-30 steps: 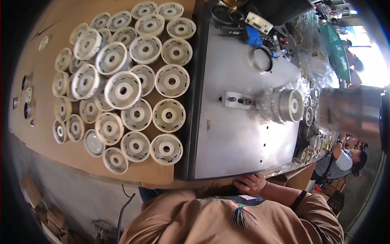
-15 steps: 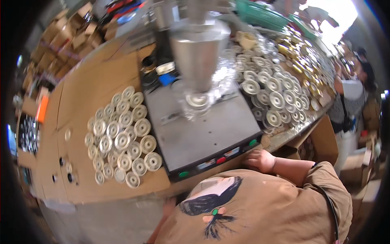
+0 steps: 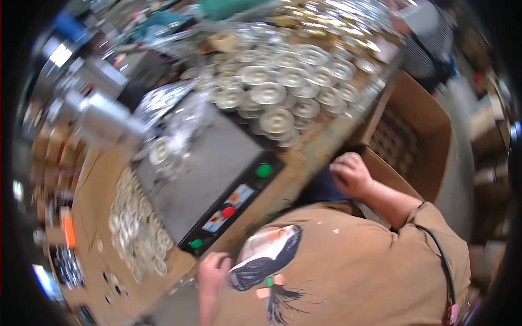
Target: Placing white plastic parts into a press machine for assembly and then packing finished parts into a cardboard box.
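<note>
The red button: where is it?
In the head view, the red button sits just left of centre on the black front panel, between two green buttons.

Piled at far left, brown cartons (image 3: 48, 155) rise in a blur above an upright orange object (image 3: 69, 232), and below it we find a cluster of shiny pieces (image 3: 66, 266) (too smeared for us to name). A green container (image 3: 228, 6) sits at the top edge, a blue object (image 3: 73, 27) at upper left. We see a co-worker (image 3: 432, 49) in patterned clothing at upper right, near more boxes (image 3: 492, 117) beside the grey floor (image 3: 463, 163).
</note>
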{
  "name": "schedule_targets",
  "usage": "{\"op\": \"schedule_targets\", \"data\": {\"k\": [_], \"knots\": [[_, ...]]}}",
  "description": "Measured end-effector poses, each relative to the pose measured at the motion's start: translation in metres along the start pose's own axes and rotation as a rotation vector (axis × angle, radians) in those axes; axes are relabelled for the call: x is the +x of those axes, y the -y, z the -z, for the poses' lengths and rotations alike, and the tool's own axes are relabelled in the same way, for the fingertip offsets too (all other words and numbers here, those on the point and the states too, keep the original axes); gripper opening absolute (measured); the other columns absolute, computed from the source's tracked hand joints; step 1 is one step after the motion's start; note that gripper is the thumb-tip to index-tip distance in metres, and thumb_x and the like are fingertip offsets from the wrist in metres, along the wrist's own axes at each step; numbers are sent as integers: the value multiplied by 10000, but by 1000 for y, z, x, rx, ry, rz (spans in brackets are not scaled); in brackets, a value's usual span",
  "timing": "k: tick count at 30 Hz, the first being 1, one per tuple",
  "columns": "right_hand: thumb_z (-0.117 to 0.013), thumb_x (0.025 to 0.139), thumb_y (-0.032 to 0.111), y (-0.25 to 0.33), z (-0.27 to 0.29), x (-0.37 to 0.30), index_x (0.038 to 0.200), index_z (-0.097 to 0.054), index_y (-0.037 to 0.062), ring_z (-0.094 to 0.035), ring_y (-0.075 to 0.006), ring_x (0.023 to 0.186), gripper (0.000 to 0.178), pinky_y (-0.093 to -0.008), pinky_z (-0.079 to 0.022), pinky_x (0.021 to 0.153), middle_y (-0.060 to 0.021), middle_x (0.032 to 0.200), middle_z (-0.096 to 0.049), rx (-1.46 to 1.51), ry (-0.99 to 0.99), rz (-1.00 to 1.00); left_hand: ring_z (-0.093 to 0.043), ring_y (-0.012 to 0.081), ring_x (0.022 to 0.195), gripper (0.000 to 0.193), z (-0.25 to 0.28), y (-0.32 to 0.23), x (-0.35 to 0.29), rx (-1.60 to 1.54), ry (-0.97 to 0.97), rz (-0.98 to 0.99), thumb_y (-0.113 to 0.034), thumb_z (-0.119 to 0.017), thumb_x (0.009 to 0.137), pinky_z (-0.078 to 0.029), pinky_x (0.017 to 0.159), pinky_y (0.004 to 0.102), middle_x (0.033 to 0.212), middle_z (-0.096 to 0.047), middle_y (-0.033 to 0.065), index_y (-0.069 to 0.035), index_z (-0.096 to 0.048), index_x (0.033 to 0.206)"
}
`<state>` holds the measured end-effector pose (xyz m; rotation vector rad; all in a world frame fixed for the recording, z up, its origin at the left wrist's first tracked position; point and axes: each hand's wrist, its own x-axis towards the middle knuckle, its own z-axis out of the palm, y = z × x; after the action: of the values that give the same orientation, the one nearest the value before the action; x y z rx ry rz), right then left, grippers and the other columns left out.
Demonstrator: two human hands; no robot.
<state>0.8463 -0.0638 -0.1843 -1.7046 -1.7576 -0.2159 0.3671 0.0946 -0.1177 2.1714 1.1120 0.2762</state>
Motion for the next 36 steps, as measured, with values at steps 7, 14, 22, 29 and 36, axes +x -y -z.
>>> {"op": "schedule_targets", "data": {"k": [7,14,22,29,36], "knots": [[-835,729,381,-54,108,-104,1343,-601,96,-627,-355,1174,715,-454,-502,999,-189,1235,-676,-222,509,-1274,-635,320,654,70,-33,-58,109,204,-63,-596,-34,-706,783,-501,601,415,753,-652,104,-44,-696,851],[-795,799,313,-74,94,-104,1031,-779,133,-701,-354,954,295,-463,-548,863,-159,984,-749,-274,609,-1259,-581,248,615,141,-63,7,115,442,-226,-900,-150,-745,772,-440,528,403,782,-627,42,-109,-726,905],[-747,826,262,-70,89,-128,977,-761,102,-686,-388,960,220,-488,-545,850,-188,971,-728,-310,573,-1218,-554,202,703,239,-53,14,93,679,-116,-805,-262,-715,770,-406,572,377,929,-646,-19,-178,-718,993],[-798,801,297,-58,102,-104,1100,-766,105,-711,-337,990,356,-445,-545,875,-173,1026,-749,-161,576,-1341,-602,243,721,184,-61,-34,103,483,-296,-742,-109,-760,725,-475,650,392,874,-665,38,-76,-714,900],[-766,857,216,-83,91,0,1239,-663,-1,-693,-273,1053,451,-369,-556,891,-177,1147,-709,215,33,-848,-624,257,741,135,-60,-34,100,402,-300,-691,-97,-747,730,-494,661,390,857,-668,51,-71,-712,858]]}}
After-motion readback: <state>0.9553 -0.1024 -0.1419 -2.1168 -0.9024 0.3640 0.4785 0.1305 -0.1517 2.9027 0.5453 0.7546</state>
